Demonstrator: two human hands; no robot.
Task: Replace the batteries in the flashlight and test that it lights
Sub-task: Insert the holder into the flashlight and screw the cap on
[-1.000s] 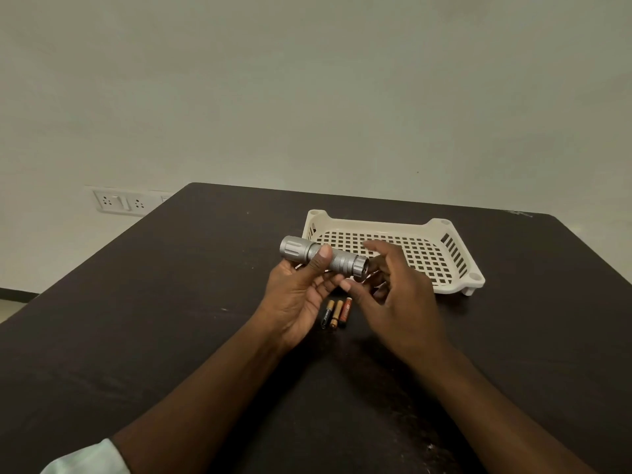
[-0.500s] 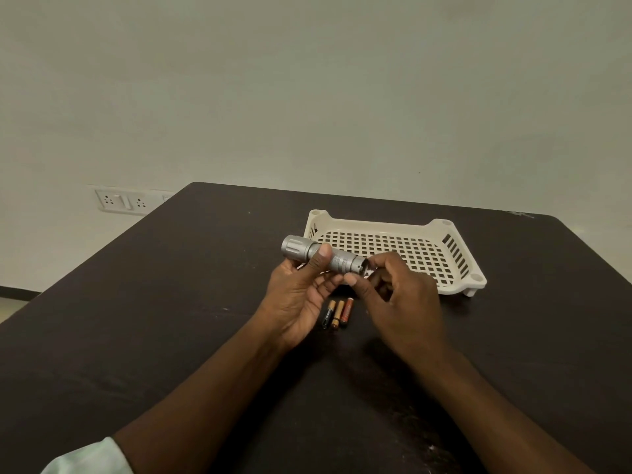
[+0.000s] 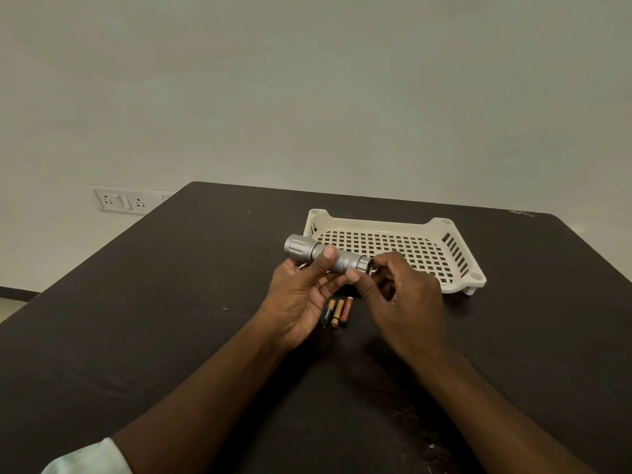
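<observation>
Cream perforated tray [image 3: 458, 249] bare behind silver flashlight [image 3: 326, 253] in left grip [image 3: 301, 295], right grip [image 3: 400, 295] pinching its tail end.

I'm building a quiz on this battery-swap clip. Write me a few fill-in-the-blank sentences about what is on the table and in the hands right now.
1. The left hand holds the silver metal flashlight by its ____.
2. ____ small batteries lie on the dark table below the hands.
3. The right hand has its fingers at the flashlight's ____ end.
4. The cream perforated plastic tray holds ____.

Missing words: body; Three; tail; nothing
</observation>
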